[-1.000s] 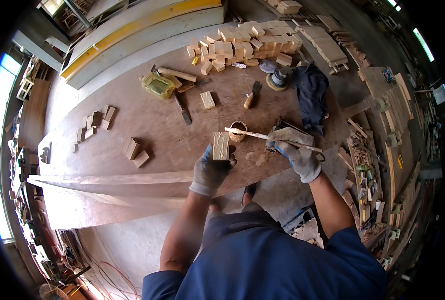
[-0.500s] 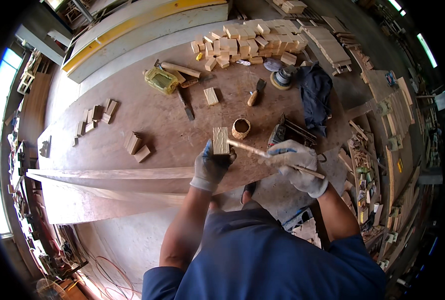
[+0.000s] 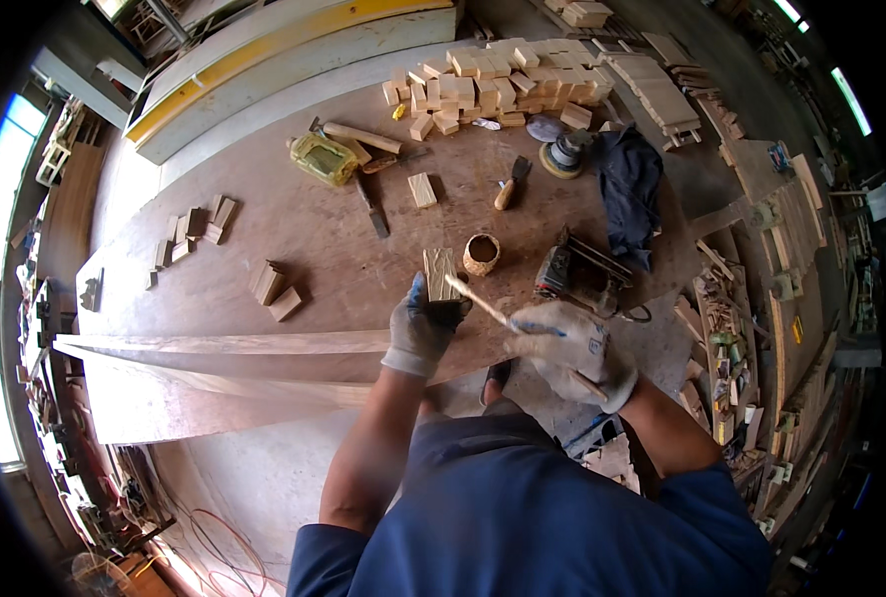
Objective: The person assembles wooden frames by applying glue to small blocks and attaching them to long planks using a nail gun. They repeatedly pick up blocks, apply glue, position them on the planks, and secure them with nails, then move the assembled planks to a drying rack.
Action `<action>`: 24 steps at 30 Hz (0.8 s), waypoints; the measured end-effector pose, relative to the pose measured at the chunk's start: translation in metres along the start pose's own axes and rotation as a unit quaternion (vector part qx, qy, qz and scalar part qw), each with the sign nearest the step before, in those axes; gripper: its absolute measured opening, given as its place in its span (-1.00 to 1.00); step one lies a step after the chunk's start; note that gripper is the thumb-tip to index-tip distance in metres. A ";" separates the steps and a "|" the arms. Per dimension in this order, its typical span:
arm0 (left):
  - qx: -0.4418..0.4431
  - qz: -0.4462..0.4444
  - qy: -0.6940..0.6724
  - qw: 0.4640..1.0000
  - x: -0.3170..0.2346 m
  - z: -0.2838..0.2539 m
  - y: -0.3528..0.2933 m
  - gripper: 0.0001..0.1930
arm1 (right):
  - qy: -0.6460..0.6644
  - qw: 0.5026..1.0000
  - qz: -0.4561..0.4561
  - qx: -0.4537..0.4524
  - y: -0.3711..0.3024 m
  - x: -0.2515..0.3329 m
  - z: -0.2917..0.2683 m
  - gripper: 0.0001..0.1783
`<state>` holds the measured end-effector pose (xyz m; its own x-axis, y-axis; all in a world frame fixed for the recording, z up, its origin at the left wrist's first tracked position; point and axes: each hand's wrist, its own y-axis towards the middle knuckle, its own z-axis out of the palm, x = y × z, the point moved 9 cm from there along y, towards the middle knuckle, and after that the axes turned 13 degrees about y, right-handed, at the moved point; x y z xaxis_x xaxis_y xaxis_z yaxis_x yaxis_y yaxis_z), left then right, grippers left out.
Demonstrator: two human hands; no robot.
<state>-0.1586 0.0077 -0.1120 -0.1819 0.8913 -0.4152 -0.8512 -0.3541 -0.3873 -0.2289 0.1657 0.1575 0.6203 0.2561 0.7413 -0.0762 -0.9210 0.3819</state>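
Block (image 3: 436,269) over brown table (image 3: 353,284) (scuffed) — concrete workshop floor (image 3: 264,473).

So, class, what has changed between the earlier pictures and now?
The grey-gloved right hand has drawn back toward the body with the pale wooden stick. The stick no longer crosses the round tan container; its tip now lies over the face of the pale rectangular wooden block. Nothing was taken hold of or let go: the grey-gloved left hand still holds the block, and the container stands where it was.
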 end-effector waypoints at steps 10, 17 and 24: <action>-0.019 0.025 -0.005 0.999 -0.005 0.001 -0.007 -0.44 | 0.099 0.990 0.025 -0.092 -0.007 -0.014 -0.023 -0.82; -0.012 0.037 0.137 0.990 -0.039 0.016 -0.044 -0.48 | 0.133 0.904 0.260 -0.311 -0.022 -0.148 -0.048 -0.79; -0.149 0.151 0.660 0.720 -0.116 0.011 -0.095 -0.56 | 0.011 0.906 0.336 -0.257 0.002 -0.251 -0.013 -0.77</action>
<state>-0.0619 -0.0585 -0.0175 0.4577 -0.2159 -0.8625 -0.6911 -0.6967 -0.1923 -0.3952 0.1038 -0.0206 0.2842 -0.3011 0.9102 -0.7882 -0.6139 0.0430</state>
